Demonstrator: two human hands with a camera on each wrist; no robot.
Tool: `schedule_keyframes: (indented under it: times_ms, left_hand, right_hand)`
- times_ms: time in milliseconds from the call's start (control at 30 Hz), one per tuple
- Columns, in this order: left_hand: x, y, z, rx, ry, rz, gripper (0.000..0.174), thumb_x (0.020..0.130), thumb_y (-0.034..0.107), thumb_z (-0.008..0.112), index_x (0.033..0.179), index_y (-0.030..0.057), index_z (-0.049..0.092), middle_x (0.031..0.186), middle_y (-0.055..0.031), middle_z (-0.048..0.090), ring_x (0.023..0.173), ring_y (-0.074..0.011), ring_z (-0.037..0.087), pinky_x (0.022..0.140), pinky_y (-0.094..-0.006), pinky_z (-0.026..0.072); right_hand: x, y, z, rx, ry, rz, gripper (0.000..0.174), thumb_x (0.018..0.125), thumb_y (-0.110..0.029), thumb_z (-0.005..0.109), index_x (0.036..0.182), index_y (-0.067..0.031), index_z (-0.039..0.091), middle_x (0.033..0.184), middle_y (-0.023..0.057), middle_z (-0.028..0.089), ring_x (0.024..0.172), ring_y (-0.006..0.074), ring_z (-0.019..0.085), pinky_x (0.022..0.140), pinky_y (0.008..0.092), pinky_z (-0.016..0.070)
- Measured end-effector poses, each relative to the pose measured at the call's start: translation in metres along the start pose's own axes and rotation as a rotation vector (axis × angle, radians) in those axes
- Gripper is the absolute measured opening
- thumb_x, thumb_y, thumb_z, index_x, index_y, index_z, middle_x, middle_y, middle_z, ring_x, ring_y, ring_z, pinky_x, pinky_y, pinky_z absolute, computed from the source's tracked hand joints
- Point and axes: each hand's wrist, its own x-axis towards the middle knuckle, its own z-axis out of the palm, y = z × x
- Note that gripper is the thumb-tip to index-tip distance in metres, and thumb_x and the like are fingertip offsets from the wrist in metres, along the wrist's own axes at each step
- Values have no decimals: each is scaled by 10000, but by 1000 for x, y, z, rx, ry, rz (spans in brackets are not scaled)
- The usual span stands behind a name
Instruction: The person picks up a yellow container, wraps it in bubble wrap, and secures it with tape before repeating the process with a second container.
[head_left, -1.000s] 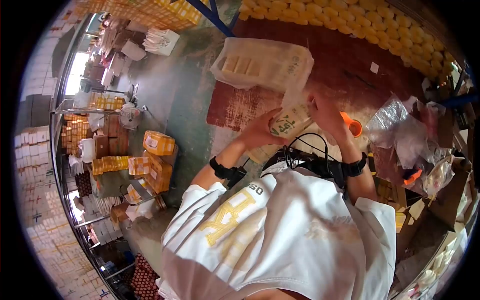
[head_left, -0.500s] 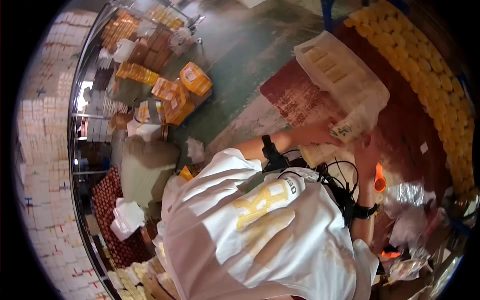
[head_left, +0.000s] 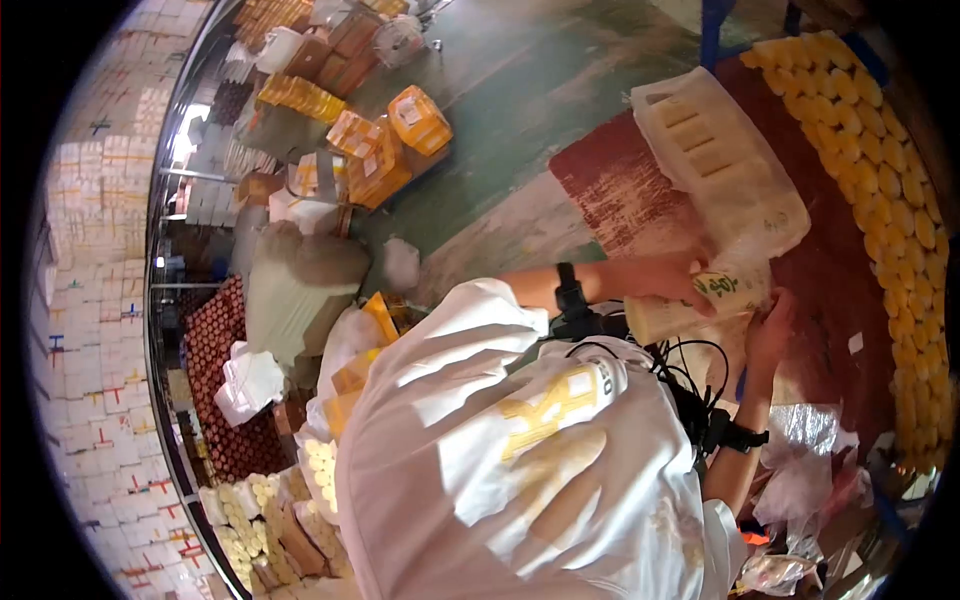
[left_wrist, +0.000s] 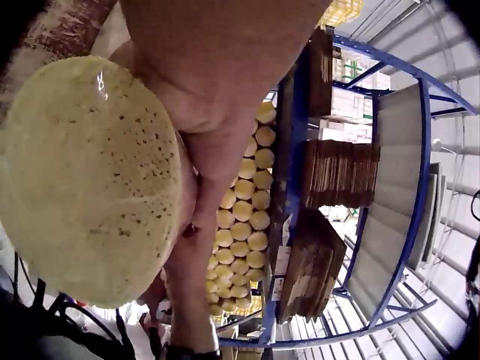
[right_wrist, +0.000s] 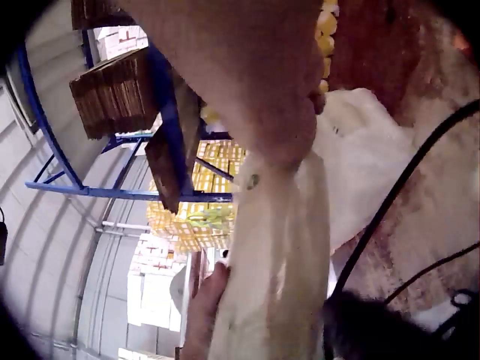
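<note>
A thick pale-yellow roll in clear film, with green characters on its side, lies across both hands in the head view. My left hand grips it round the middle. In the left wrist view the round end of the roll shows dark specks. My right hand holds the film at the other end; in the right wrist view, its fingers are bunched on the gathered wrapping. Just beyond the hands lies a large translucent bag with several block-like shapes inside.
The red worn tabletop spreads under the bag. Stacked yellow round packs line the far right. Crumpled clear plastic lies by the right forearm, black cables at the waist. Taped cartons stand on the floor at left.
The head view has swung, so hands, roll and bag sit further right in it. Both hands keep hold of the roll. The right hand stays at the roll's far end.
</note>
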Motion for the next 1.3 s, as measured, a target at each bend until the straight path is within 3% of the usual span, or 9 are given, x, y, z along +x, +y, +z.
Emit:
schedule_keyframes:
  times_ms: [200, 300, 433, 567, 733, 900, 1033, 1133, 1300]
  left_hand:
    - [17, -6, 15, -182, 120, 72, 909, 731, 296, 864, 1434, -12, 378, 1213, -177, 615, 1076, -236, 602, 842, -343, 519]
    - [64, -75, 15, -12, 134, 234, 918, 744, 260, 856, 1471, 49, 336, 1167, -136, 621, 882, -201, 629, 666, -322, 526]
    - [59, -40, 21, -220, 121, 104, 854, 801, 223, 813, 1482, 58, 327, 1183, -124, 620, 862, -190, 658, 670, -299, 551]
    - [44, -9, 24, -381, -93, 194, 824, 861, 306, 770, 1495, 6, 335, 1276, -116, 593, 1084, -170, 625, 871, -289, 536]
    - [55, -20, 33, -584, -377, -19, 727, 921, 283, 721, 1491, 20, 355, 1340, -113, 574, 1140, -186, 622, 983, -302, 503]
    - [37, -13, 43, 171, -224, 653, 578, 969, 252, 658, 1438, 5, 426, 1324, -147, 582, 1131, -241, 633, 962, -361, 528]
    - [64, -36, 20, -3, -608, 160, 633, 954, 428, 646, 1394, 9, 468, 1288, -174, 585, 1136, -303, 625, 954, -454, 529]
    - [92, -51, 5, -527, -241, -546, 807, 879, 630, 640, 1392, 27, 480, 1281, -180, 582, 1164, -335, 606, 980, -504, 504]
    - [79, -33, 54, -277, -344, 74, 668, 949, 375, 640, 1496, 75, 401, 1433, -149, 509, 1296, -272, 531, 1103, -409, 421]
  right_hand:
    - [-14, -39, 25, 95, -112, 80, 500, 838, 43, 543, 1319, -43, 436, 1257, 275, 568, 1145, 478, 573, 932, 501, 478]
    - [-15, -50, 33, -9, -74, -235, 413, 884, -25, 592, 1279, -45, 472, 1160, 185, 617, 1034, 364, 634, 867, 452, 510]
    - [-2, -15, -11, 841, -457, 267, 330, 977, -269, 660, 1217, -78, 540, 1021, 11, 595, 837, 103, 562, 746, 246, 469]
    - [-23, 21, 2, 1033, 29, 813, 496, 997, -458, 607, 1321, -90, 527, 1183, 54, 598, 1019, 152, 584, 893, 324, 472]
    - [-20, 20, 19, 1759, -76, 550, 707, 1006, -463, 584, 1519, -29, 365, 1448, 129, 529, 1292, 204, 525, 1078, 336, 431]
    - [-40, 8, 20, 1553, -48, 240, 666, 978, -344, 660, 1506, -57, 373, 1405, 138, 564, 1233, 268, 589, 1022, 393, 511]
    - [-49, 16, 7, 2328, -325, 720, 637, 1000, -272, 638, 1522, -56, 345, 1414, 123, 551, 1268, 275, 561, 1067, 432, 486]
    - [-83, 11, -6, 1120, -74, 179, 763, 876, -183, 720, 1526, -47, 343, 1408, 111, 555, 1238, 233, 577, 1036, 375, 491]
    - [-74, -1, 7, 1162, -140, 296, 578, 990, -394, 632, 1427, -37, 507, 1299, 107, 637, 1134, 189, 635, 943, 320, 533]
